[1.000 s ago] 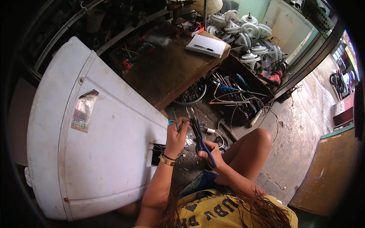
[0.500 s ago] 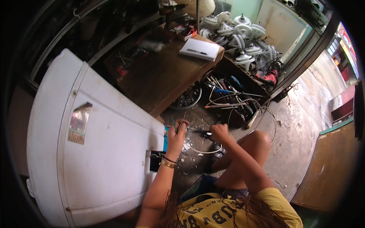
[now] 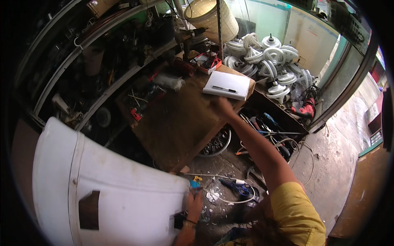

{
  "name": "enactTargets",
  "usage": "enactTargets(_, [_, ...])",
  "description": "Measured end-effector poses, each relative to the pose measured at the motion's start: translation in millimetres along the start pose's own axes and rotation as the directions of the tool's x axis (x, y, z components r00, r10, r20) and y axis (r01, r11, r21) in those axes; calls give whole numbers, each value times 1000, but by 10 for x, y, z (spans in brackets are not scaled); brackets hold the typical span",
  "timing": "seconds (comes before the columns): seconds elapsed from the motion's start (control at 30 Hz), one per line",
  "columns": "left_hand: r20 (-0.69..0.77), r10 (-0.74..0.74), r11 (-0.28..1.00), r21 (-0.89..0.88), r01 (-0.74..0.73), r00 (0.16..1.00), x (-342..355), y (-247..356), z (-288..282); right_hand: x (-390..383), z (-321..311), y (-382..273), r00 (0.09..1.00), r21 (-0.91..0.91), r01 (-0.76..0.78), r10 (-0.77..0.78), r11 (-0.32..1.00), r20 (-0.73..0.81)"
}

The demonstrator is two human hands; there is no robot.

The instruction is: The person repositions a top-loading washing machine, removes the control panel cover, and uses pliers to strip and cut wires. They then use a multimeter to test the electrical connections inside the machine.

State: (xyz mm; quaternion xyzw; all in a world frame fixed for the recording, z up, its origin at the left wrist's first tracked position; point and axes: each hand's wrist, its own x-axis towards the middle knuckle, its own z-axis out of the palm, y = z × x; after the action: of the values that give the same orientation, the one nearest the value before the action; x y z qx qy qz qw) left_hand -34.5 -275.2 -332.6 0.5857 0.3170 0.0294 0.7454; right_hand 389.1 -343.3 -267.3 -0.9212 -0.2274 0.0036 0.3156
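Note:
My left hand (image 3: 194,204) is low beside the corner of a white appliance body (image 3: 131,201), its fingers closed around the end of a pale cable (image 3: 221,200). A small blue part (image 3: 195,184) shows just above those fingers. From there the cable loops over the floor, past blue-handled scissors (image 3: 240,187) lying open. My right hand (image 3: 221,107) reaches far forward over the brown wooden tabletop (image 3: 172,123), close to the near edge of a white notebook (image 3: 230,82) with a black pen (image 3: 224,89) on it. Its fingers are dark and smeared, so their grip is unclear.
White plastic pulley-like parts (image 3: 275,61) are heaped behind the table. A tool box (image 3: 266,123) and a bowl of small dark parts (image 3: 219,143) stand beside it. A hammer (image 3: 256,177) lies on the floor. Cluttered shelves (image 3: 102,74) line the left.
My right hand has left the scissors on the floor and stretched forward over the table. The left hand has lowered next to the white body. The view has shifted.

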Motion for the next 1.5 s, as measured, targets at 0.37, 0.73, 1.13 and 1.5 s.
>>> enactTargets(0.37, [74,-243,969,-18,245,967,160,-27,-54,2080,233,233,875,-374,-228,21,899,-483])
enactTargets(0.73, [119,-235,971,65,229,965,174,37,-74,2089,-352,34,708,-123,30,-108,992,-698])
enactTargets(1.13, [325,222,617,683,-391,919,-4,-281,-43,-837,-1387,-509,743,-114,383,-379,917,-552])
enactTargets(1.5, [306,223,684,-725,75,925,-114,682,755,-3303,-1141,-927,896,64,443,-438,894,-72])
